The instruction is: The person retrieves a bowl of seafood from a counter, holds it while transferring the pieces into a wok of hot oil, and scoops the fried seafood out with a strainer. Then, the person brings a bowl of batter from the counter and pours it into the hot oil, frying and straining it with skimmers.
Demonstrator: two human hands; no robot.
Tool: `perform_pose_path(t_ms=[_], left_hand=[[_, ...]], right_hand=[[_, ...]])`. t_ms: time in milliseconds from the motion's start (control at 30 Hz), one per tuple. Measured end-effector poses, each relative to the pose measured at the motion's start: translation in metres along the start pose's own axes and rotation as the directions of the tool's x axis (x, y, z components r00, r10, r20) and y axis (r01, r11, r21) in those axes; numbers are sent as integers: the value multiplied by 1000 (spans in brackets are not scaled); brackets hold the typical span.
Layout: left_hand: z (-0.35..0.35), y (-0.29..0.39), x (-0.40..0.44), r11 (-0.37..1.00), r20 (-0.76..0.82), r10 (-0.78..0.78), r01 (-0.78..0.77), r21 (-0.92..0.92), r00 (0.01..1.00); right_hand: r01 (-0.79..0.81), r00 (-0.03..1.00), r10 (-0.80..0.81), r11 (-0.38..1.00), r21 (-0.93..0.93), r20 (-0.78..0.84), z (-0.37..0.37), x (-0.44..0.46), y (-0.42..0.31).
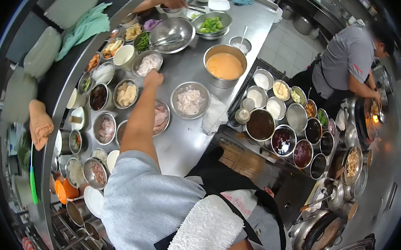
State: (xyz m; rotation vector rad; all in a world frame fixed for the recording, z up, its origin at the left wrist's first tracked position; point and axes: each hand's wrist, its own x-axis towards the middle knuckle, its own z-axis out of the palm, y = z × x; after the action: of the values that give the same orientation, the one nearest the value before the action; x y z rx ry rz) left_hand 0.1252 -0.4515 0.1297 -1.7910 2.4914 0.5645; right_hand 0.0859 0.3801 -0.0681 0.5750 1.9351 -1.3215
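My left hand [153,78] reaches across the steel counter [179,149], fingers closed at the near rim of a metal bowl [135,70] of pale, whitish pieces. The fingertips are partly hidden. Close by on the right, another metal bowl [175,109] contains similar pale pieces. Beneath my forearm, a bowl of pinkish raw meat [161,117] is partly covered. A bowl of yellowish pieces [126,94] stands to the left of my wrist. Beyond my hand lies a large metal mixing bowl [175,30] with a whisk [165,40] in it. My right hand does not show.
A pot of orange liquid [224,66] and a bowl of chopped greens [211,25] stand at the right. Sauce pots [260,124] crowd the side station. A co-worker [344,59] works by a flame. Other people's hands [173,1] appear across the counter and at far left.
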Motion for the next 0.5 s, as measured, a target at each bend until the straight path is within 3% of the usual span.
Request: perform_pose_path(t_ms=[100, 200, 267, 300, 333, 367, 400, 433, 467, 500], left_hand=[[6, 2, 9, 997, 44, 53, -56, 60, 998], [13, 6, -7, 988, 45, 144, -146, 44, 989], [16, 7, -28, 972, 44, 233, -233, -6, 971], [17, 9, -40, 946, 26, 320, -318, -61, 947], [20, 8, -51, 933, -13, 345, -344, -103, 939], [23, 10, -64, 911, -47, 383, -386, -148, 922], [2, 27, -96, 944, -13, 321, -321, -82, 947], [3, 26, -105, 960, 18, 278, -279, 27, 960], [28, 7, -93, 929, -24, 366, -363, 75, 930], [14, 18, -100, 880, 233, 394, -438, 182, 889]], right_hand=[[-32, 994, 37, 998, 52, -101, 7, -20, 24], [-130, 989, 141, 975, 177, -51, 12, -32, 65], [-81, 997, 81, 990, 114, 11, -8, 7, 151], [38, 999, -38, 995, -93, 9, -7, 3, 153], [30, 999, -31, 997, -78, -9, -11, 6, 160], [-79, 994, 76, 997, 25, 78, -16, 12, 166], [-190, 973, 167, 971, 143, 157, -16, 9, 168], [141, 985, -131, 986, -87, 111, 14, -70, 46], [-29, 999, 32, 994, 103, -28, 7, -32, 90], [43, 995, -72, 925, -378, -65, 0, -23, 84]])
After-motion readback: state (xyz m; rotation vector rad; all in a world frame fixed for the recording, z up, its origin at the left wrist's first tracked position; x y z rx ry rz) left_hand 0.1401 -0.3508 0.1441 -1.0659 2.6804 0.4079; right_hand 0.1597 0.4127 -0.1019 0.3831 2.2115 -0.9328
